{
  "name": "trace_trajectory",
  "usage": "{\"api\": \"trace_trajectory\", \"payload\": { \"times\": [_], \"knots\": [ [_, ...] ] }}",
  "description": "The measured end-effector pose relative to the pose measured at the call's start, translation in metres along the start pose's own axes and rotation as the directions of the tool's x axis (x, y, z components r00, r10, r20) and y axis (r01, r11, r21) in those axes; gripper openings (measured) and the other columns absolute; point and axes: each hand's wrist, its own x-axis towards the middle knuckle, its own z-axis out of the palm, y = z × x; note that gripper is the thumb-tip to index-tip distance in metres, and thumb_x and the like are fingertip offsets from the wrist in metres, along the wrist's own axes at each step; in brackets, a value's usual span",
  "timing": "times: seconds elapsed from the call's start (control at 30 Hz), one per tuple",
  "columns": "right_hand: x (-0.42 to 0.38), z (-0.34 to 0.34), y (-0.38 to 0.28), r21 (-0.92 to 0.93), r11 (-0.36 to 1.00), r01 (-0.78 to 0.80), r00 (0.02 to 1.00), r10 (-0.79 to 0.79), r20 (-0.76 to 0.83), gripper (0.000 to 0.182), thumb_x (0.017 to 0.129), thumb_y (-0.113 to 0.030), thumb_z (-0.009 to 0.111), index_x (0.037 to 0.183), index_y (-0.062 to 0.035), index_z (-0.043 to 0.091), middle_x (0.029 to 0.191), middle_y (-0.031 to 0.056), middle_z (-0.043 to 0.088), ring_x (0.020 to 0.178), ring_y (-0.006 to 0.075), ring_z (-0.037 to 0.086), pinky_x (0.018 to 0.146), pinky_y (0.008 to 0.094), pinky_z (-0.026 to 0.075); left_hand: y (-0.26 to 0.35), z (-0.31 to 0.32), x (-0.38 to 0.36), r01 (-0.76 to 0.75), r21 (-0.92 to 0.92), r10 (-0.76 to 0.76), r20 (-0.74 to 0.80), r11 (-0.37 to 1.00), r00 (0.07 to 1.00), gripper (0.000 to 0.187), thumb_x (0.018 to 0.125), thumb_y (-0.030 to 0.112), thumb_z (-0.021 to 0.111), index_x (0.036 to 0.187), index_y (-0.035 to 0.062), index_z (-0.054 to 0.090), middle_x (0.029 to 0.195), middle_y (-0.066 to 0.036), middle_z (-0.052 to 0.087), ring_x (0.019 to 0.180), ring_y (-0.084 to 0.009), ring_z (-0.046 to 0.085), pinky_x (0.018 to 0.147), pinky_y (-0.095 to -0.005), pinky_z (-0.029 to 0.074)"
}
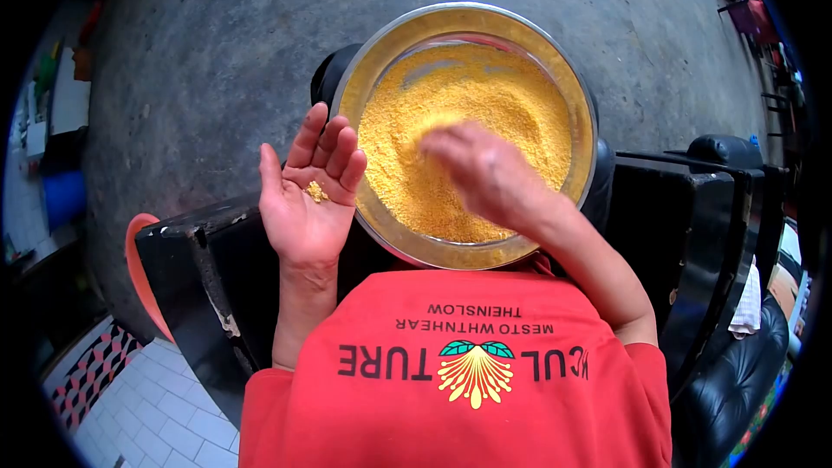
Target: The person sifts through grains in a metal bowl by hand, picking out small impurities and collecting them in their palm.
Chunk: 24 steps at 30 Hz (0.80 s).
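My left hand is palm up beside the left rim of a wide metal basin. Its fingers curl loosely, and a small clump of yellow grains rests in the palm. Coarse yellow grain, like cracked corn, covers most of the basin's floor, with some bare metal at the far side. Over the grain hangs my right hand, its fingers pointing left and smeared by motion. Whether they hold any grain cannot be made out. The basin sits close against my red shirt.
Black furniture with worn edges flanks me on the left, and more black seating is on the right. An orange-red curved rim shows at the left. Ahead lies grey concrete floor; white tiles are at lower left.
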Motion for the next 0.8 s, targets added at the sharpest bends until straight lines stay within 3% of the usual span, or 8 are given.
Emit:
{"api": "trace_trajectory", "payload": {
  "times": [0.07,0.1,0.27,0.37,0.43,0.53,0.63,0.8],
  "knots": [
    [0.014,-0.006,0.016,-0.203,0.978,-0.05,0.975,0.004,-0.223,0.032,0.078,0.003,0.054,0.11,-0.0001,0.059,0.108,0.0181,0.06,0.099,0.0343,0.059,0.086,0.0417,0.049,-0.001,-0.004,-0.003,0.003,0.007,-0.003,0.059,1.0,0.998,0.06,0.101,0.043,0.024,0.138,-0.003,0.037,0.129,-0.024,0.051,0.119,-0.0329,0.054,0.1,-0.047,0.045],
    [0.014,-0.013,0.021,-0.204,0.968,-0.146,0.961,0.09,-0.263,0.033,0.078,0.004,0.053,0.11,0.0005,0.06,0.112,0.0181,0.06,0.101,0.0342,0.058,0.088,0.0406,0.048,-0.001,-0.006,-0.003,0.006,0.01,-0.007,0.093,1.0,0.996,0.058,0.102,0.04,0.025,0.139,-0.003,0.035,0.131,-0.024,0.05,0.12,-0.0329,0.052,0.101,-0.0473,0.044],
    [0.002,-0.024,0.037,-0.437,0.864,-0.25,0.925,0.079,-0.373,0.032,0.075,0.002,0.056,0.107,-0.0004,0.06,0.114,0.0172,0.058,0.109,0.0319,0.054,0.091,0.0414,0.045,-0.002,-0.001,0.002,0.007,0.007,-0.007,-0.004,1.0,1.0,0.065,0.1,0.048,0.022,0.135,-0.0026,0.042,0.127,-0.022,0.054,0.116,-0.0322,0.056,0.097,-0.0466,0.048],
    [0.016,-0.003,0.031,-0.491,0.853,-0.177,0.963,0.047,-0.265,0.032,0.072,0.001,0.057,0.104,-0.0019,0.06,0.115,0.0148,0.056,0.114,0.0317,0.05,0.092,0.0415,0.042,-0.002,-0.001,0.005,0.016,0.01,-0.016,-0.008,1.0,1.0,0.065,0.1,0.048,0.022,0.136,-0.0026,0.041,0.127,-0.022,0.054,0.116,-0.0322,0.056,0.097,-0.0467,0.048],
    [0.021,0.011,0.008,-0.507,0.862,0.007,0.998,-0.034,-0.045,0.031,0.072,-0.002,0.057,0.103,-0.0034,0.059,0.116,0.0131,0.054,0.116,0.032,0.048,0.093,0.0413,0.041,-0.001,-0.001,0.003,0.016,0.008,-0.016,-0.003,1.0,1.0,0.065,0.1,0.048,0.022,0.136,-0.0027,0.041,0.127,-0.023,0.054,0.116,-0.0323,0.056,0.097,-0.0468,0.048],
    [0.01,0.02,-0.012,-0.099,0.939,0.329,0.936,-0.311,0.163,0.026,0.075,-0.009,0.057,0.099,-0.0033,0.061,0.11,0.0121,0.058,0.112,0.028,0.05,0.092,0.0394,0.041,0.0,-0.002,-0.001,0.012,-0.003,-0.012,0.002,1.0,1.0,0.065,0.1,0.048,0.022,0.136,-0.0028,0.04,0.128,-0.023,0.054,0.116,-0.0325,0.056,0.097,-0.0468,0.048],
    [-0.009,-0.002,-0.021,0.161,0.961,0.226,0.918,-0.265,0.295,0.026,0.077,-0.005,0.062,0.103,-0.004,0.062,0.108,0.0128,0.062,0.111,0.0316,0.055,0.095,0.0409,0.043,0.001,-0.004,-0.002,0.015,-0.017,-0.015,0.011,1.0,1.0,0.065,0.1,0.048,0.021,0.136,-0.0028,0.04,0.128,-0.023,0.054,0.116,-0.0326,0.056,0.097,-0.0466,0.048],
    [-0.051,-0.02,-0.013,0.159,0.983,0.093,0.974,-0.123,0.188,0.031,0.069,-0.013,0.07,0.096,-0.0002,0.063,0.094,0.0144,0.063,0.095,0.0324,0.058,0.082,0.0401,0.046,0.0,-0.002,0.003,0.031,-0.032,-0.031,0.013,0.999,0.999,0.065,0.1,0.048,0.021,0.136,-0.0027,0.04,0.128,-0.023,0.053,0.116,-0.0326,0.056,0.097,-0.0461,0.048]
  ]
}}
